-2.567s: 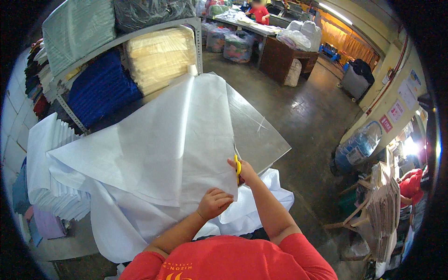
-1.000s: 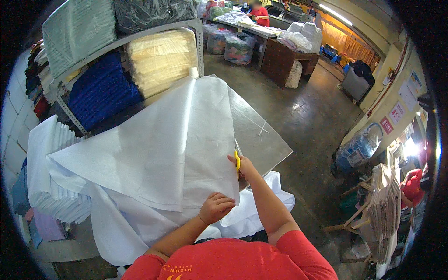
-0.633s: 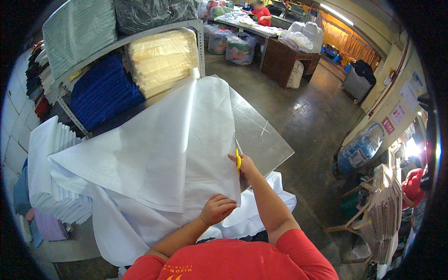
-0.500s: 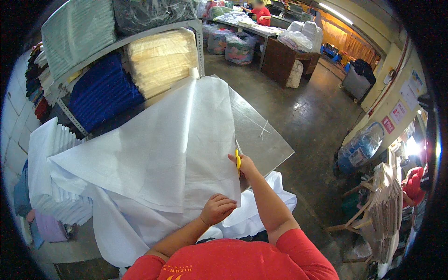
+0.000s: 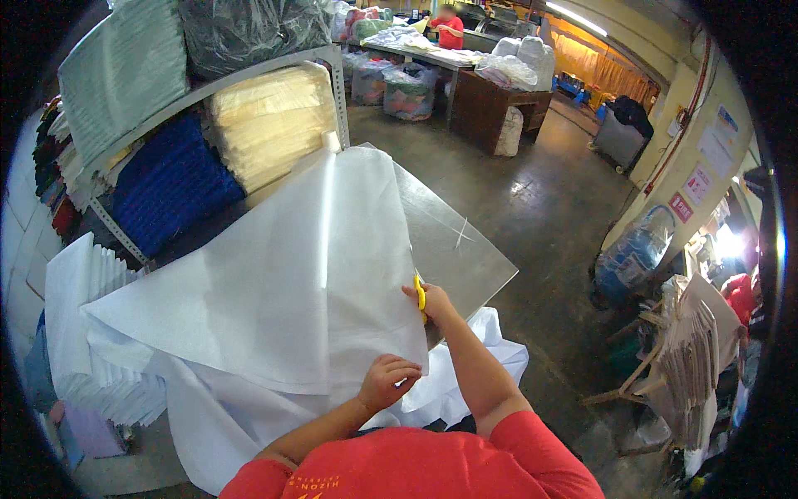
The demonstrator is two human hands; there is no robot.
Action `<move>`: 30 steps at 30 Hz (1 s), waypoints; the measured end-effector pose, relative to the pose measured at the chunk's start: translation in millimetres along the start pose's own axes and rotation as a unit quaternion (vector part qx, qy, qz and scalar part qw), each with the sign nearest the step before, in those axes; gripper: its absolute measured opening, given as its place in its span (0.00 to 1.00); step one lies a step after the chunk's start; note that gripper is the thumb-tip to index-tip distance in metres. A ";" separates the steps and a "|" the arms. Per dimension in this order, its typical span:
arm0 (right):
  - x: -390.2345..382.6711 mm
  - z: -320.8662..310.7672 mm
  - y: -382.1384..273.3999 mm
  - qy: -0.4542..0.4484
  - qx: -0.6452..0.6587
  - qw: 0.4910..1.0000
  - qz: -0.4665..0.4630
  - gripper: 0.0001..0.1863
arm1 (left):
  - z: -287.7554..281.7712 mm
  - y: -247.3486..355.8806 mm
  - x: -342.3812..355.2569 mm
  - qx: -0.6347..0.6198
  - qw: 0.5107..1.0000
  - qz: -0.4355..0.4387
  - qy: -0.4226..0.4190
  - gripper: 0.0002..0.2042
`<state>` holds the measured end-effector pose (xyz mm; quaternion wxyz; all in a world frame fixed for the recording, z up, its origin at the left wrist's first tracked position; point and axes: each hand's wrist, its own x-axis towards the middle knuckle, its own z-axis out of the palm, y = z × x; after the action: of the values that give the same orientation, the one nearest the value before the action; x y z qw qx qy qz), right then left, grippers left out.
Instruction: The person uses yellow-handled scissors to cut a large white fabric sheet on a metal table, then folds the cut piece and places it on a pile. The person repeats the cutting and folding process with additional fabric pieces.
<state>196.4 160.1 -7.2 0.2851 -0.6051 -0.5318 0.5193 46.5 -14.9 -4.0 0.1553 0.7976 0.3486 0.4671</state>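
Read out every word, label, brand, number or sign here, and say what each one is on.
I don't copy out wording, only where it stands.
Red shirt: yellow lettering, upside down in view.
Red wall sign: small pale lettering.
Pink-and-white notice, white wall paper: too small to read.
Blue container: pale label, too small to read.
White cloth, yellow scissors: no lettering shows.

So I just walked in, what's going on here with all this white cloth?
Someone in a red shirt has yellow-handled scissors in the right hand, at the right edge of a large white cloth spread over a grey table. The left hand is at the cloth's near right corner. Folded white cloths are stacked to the left, and another person in red stands farther back.
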 end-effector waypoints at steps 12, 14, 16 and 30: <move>-5.6 -1.9 -22.7 -0.054 0.099 0.991 0.067 0.30 | -0.4 1.6 -3.6 0.028 1.000 0.008 -0.004 0.05; -0.3 -1.8 -24.4 -0.065 0.086 0.992 0.063 0.30 | -0.2 1.6 -3.3 0.019 1.000 0.009 0.002 0.05; 8.9 -1.1 -25.1 -0.066 0.076 0.993 0.063 0.31 | 0.5 1.0 -2.6 0.035 0.999 0.011 0.003 0.06; 33.2 1.7 -29.1 -0.045 0.038 0.995 0.078 0.22 | 1.5 2.4 -3.7 0.037 0.999 -0.006 0.015 0.06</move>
<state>181.2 198.9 7.6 0.2419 -0.6093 -0.4755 0.5866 47.6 -19.1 -5.7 0.1232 0.7936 0.3730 0.4647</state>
